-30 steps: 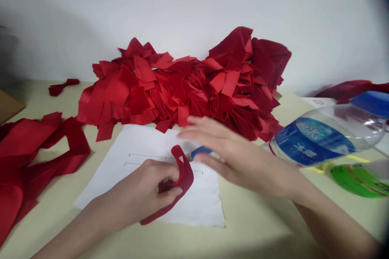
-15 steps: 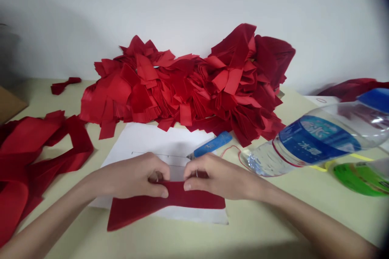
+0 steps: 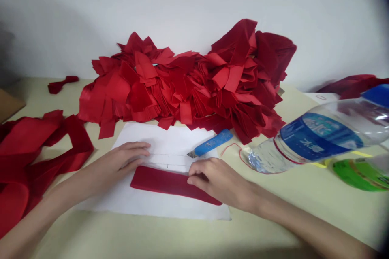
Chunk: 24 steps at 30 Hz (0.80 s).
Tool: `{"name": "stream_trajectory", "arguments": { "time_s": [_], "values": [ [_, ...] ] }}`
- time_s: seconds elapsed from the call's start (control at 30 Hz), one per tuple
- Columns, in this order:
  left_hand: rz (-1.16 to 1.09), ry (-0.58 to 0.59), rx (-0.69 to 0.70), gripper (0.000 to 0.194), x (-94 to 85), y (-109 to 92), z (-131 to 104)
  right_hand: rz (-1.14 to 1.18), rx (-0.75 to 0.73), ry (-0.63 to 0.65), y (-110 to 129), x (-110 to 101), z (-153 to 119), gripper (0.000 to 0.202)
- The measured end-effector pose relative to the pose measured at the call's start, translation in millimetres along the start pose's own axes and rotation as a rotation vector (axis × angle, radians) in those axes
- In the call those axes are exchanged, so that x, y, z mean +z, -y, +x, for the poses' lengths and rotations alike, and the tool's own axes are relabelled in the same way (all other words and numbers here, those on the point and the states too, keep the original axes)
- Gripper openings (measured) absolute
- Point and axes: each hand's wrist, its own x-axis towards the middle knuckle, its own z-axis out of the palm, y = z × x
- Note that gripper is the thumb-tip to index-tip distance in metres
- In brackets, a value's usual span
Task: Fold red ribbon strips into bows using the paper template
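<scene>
A flat strip of dark red velvet ribbon [image 3: 165, 183] lies slantwise on a white sheet of paper [image 3: 152, 207] marked with thin ruled lines. My right hand [image 3: 215, 181] pinches the ribbon's upper edge near its right end, with thumb and bent fingers together. Fingers stretched out, my left hand [image 3: 126, 161] is over the paper beside the ribbon's left end and holds nothing. A blue tool [image 3: 212, 142] with a dark pointed tip rests across the paper's right edge, just above my right hand.
A large heap of red ribbon pieces [image 3: 182, 85] stands against the wall behind the paper. Loose ribbon loops [image 3: 39, 141] lie at left. On the right are a water bottle [image 3: 319, 135] lying tilted, a green-labelled item [image 3: 358, 175] and a curl of red thread [image 3: 240, 154].
My left hand has let go of the ribbon and moved left, its fingers straightening. The ribbon, formerly flared at its left end, now appears as a narrower, shorter strip, still held by my right hand.
</scene>
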Motion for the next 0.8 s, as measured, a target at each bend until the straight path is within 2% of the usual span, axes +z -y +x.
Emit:
{"name": "stream_trajectory", "arguments": {
  "time_s": [0.1,0.17,0.2,0.27,0.3,0.37,0.4,0.43,0.6,0.8],
  "values": [
    [0.075,0.042,-0.016,0.031,6.1,-2.4,-17.0,-0.005,-0.025,0.083,-10.9,-8.8,-6.5,0.014],
    [0.134,-0.007,0.012,0.032,15.7,-12.8,-27.3,-0.015,-0.047,0.120,-15.5,-13.4,-11.6,0.015],
    [0.178,-0.067,0.018,0.032,21.8,-19.1,-32.5,-0.024,-0.054,0.121,-16.0,-14.8,-13.6,0.015],
    [0.288,-0.261,0.038,0.032,35.9,-32.4,-43.8,-0.049,-0.058,0.102,-13.7,-15.3,-15.4,0.014],
    [0.365,-0.345,0.097,0.032,43.6,-38.9,-49.9,-0.066,-0.060,0.092,-11.2,-14.7,-15.0,0.014],
    [0.531,-0.417,0.307,0.033,59.2,-50.2,-61.9,-0.102,-0.070,0.076,-5.5,-12.6,-12.1,0.014],
    [0.597,-0.407,0.410,0.034,66.7,-54.5,-67.0,-0.117,-0.075,0.066,-2.9,-11.5,-9.9,0.015],
    [0.651,-0.391,0.427,0.035,73.8,-57.6,-71.0,-0.129,-0.078,0.057,-0.7,-10.4,-7.4,0.015],
    [0.776,-0.378,0.339,0.039,96.5,-57.2,-74.5,-0.156,-0.087,0.033,2.2,-6.4,0.6,0.015],
    [0.729,-0.465,0.314,0.039,99.5,-54.9,-70.6,-0.137,-0.061,0.018,-0.4,-4.2,0.2,0.015]
  ]
}}
